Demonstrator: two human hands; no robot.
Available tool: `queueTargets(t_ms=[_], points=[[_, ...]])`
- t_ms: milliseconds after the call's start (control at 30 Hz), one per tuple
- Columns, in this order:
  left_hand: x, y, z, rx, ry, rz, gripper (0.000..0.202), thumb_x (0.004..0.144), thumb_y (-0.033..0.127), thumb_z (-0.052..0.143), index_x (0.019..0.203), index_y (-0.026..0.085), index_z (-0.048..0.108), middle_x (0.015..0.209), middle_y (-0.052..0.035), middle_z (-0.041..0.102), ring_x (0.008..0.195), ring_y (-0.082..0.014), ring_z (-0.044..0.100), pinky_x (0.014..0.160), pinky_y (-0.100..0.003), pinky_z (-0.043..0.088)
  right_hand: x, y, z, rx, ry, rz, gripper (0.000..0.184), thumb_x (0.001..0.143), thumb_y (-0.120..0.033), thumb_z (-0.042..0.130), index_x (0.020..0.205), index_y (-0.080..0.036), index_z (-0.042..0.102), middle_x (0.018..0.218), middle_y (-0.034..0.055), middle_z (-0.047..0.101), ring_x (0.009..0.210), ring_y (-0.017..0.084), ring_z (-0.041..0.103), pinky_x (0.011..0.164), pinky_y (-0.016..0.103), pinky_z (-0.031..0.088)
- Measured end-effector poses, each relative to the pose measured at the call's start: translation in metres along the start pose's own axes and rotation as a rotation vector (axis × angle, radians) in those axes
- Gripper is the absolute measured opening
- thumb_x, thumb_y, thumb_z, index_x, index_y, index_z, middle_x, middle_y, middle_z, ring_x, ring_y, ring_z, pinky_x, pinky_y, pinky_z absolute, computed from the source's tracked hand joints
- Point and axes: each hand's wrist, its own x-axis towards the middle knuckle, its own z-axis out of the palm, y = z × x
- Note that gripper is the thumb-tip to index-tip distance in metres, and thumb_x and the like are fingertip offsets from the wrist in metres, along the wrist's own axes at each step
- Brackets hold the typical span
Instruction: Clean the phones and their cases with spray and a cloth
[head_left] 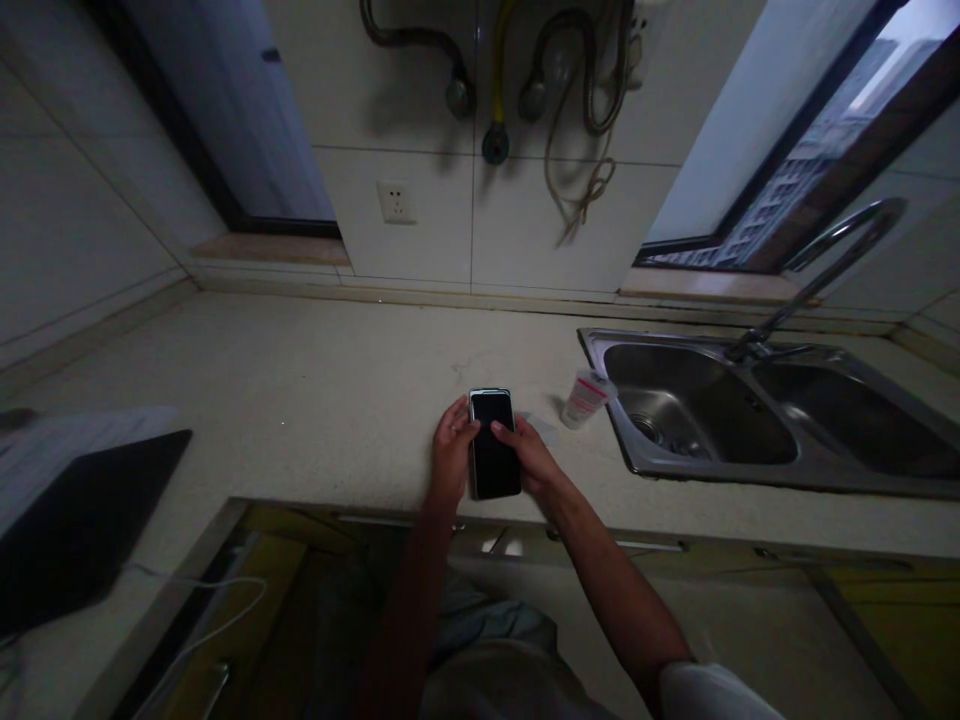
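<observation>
A smartphone (495, 465) with a dark screen is upright in the view, over the front part of the pale counter. My left hand (451, 450) grips its left edge, thumb on the screen. On the other side my right hand (534, 458) holds the right edge, its thumb also over the screen. The fingers behind the phone are hidden. A clear plastic cup (585, 398) with red print stands to the right of my right hand, close to the sink. Something thin and pale (541, 430) lies on the counter just behind that hand; its kind is unclear.
A steel double sink (636, 462) with a tall faucet (817, 275) is set into the counter (337, 400) on the right. At the left lie a dark flat laptop-like object (90, 510), papers (67, 450) and a white cable (217, 582). Pipes (495, 100) and a socket (396, 202) are on the wall.
</observation>
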Motion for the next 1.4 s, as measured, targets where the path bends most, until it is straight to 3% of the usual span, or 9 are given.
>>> queueTargets(t_ms=[100, 200, 300, 567, 733, 933, 1067, 1233, 1400], points=[[0.009, 0.008, -0.002, -0.155, 0.033, -0.102, 0.068, 0.067, 0.036, 0.081, 0.128, 0.016, 0.059, 0.092, -0.0057, 0.072, 0.091, -0.0207, 0.069, 0.088, -0.035, 0.05, -0.004, 0.0, -0.002, -0.058, -0.032, 0.0, 0.051, 0.062, -0.044, 0.087, 0.102, -0.019, 0.067, 0.088, 0.002, 0.074, 0.074, 0.019, 0.066, 0.071, 0.03, 0.051], [0.015, 0.01, -0.002, -0.17, -0.005, -0.121, 0.054, 0.06, 0.04, 0.086, 0.102, 0.011, 0.07, 0.088, -0.0077, 0.073, 0.083, -0.0193, 0.069, 0.082, -0.031, 0.05, -0.004, 0.006, -0.004, -0.123, -0.033, -0.03, 0.051, 0.066, -0.048, 0.084, 0.104, -0.019, 0.067, 0.088, 0.0014, 0.073, 0.074, 0.018, 0.065, 0.071, 0.029, 0.049], [0.018, 0.004, -0.002, -0.18, 0.05, -0.134, 0.048, 0.053, 0.041, 0.089, 0.084, 0.011, 0.07, 0.079, -0.0067, 0.073, 0.073, -0.0169, 0.067, 0.075, -0.029, 0.05, -0.001, 0.012, -0.007, -0.171, -0.032, -0.045, 0.05, 0.071, -0.051, 0.08, 0.107, -0.019, 0.066, 0.087, 0.0008, 0.072, 0.073, 0.017, 0.064, 0.07, 0.028, 0.049], [0.026, -0.01, 0.0, -0.294, 0.347, -0.03, 0.043, 0.055, 0.045, 0.085, 0.076, 0.014, 0.064, 0.068, 0.0017, 0.066, 0.064, -0.0113, 0.06, 0.068, -0.025, 0.048, -0.011, 0.011, -0.015, -0.243, -0.152, 0.013, 0.049, 0.067, -0.042, 0.085, 0.105, -0.018, 0.065, 0.088, 0.0006, 0.069, 0.077, 0.016, 0.062, 0.072, 0.027, 0.048], [0.026, -0.011, -0.003, -0.345, 0.449, 0.047, 0.045, 0.058, 0.049, 0.084, 0.079, 0.015, 0.063, 0.072, 0.0009, 0.067, 0.068, -0.0118, 0.061, 0.072, -0.025, 0.049, -0.024, 0.018, -0.026, -0.25, -0.171, -0.079, 0.056, 0.068, -0.036, 0.084, 0.118, -0.02, 0.064, 0.103, 0.0033, 0.07, 0.093, 0.02, 0.064, 0.084, 0.031, 0.05], [0.021, -0.01, -0.002, -0.353, 0.362, -0.002, 0.045, 0.063, 0.047, 0.083, 0.088, 0.017, 0.061, 0.078, 0.001, 0.067, 0.073, -0.012, 0.063, 0.073, -0.024, 0.048, -0.028, 0.026, -0.031, -0.258, -0.031, -0.084, 0.049, 0.071, -0.046, 0.081, 0.11, -0.02, 0.068, 0.09, 0.003, 0.07, 0.078, 0.02, 0.065, 0.071, 0.032, 0.055], [0.012, -0.007, 0.005, -0.297, 0.17, -0.02, 0.051, 0.064, 0.038, 0.086, 0.104, 0.02, 0.06, 0.093, -0.0012, 0.07, 0.084, -0.0148, 0.066, 0.081, -0.028, 0.05, -0.025, 0.024, -0.028, -0.222, 0.076, -0.098, 0.047, 0.066, -0.047, 0.085, 0.1, -0.019, 0.07, 0.081, 0.0022, 0.07, 0.07, 0.018, 0.064, 0.066, 0.031, 0.056], [0.005, -0.012, 0.006, -0.213, -0.061, -0.114, 0.055, 0.057, 0.033, 0.09, 0.101, 0.017, 0.061, 0.094, -0.0031, 0.072, 0.087, -0.0167, 0.066, 0.086, -0.031, 0.05, -0.022, 0.023, -0.024, -0.091, 0.146, -0.114, 0.047, 0.06, -0.045, 0.088, 0.094, -0.018, 0.069, 0.082, 0.0021, 0.072, 0.07, 0.018, 0.066, 0.068, 0.033, 0.057], [0.006, -0.017, 0.0, -0.141, -0.062, -0.1, 0.057, 0.057, 0.04, 0.089, 0.101, 0.016, 0.063, 0.096, -0.0067, 0.073, 0.088, -0.0189, 0.067, 0.086, -0.032, 0.05, -0.025, 0.022, -0.02, -0.092, 0.137, -0.127, 0.048, 0.062, -0.045, 0.088, 0.098, -0.019, 0.069, 0.088, 0.0044, 0.073, 0.075, 0.019, 0.067, 0.071, 0.033, 0.056]])
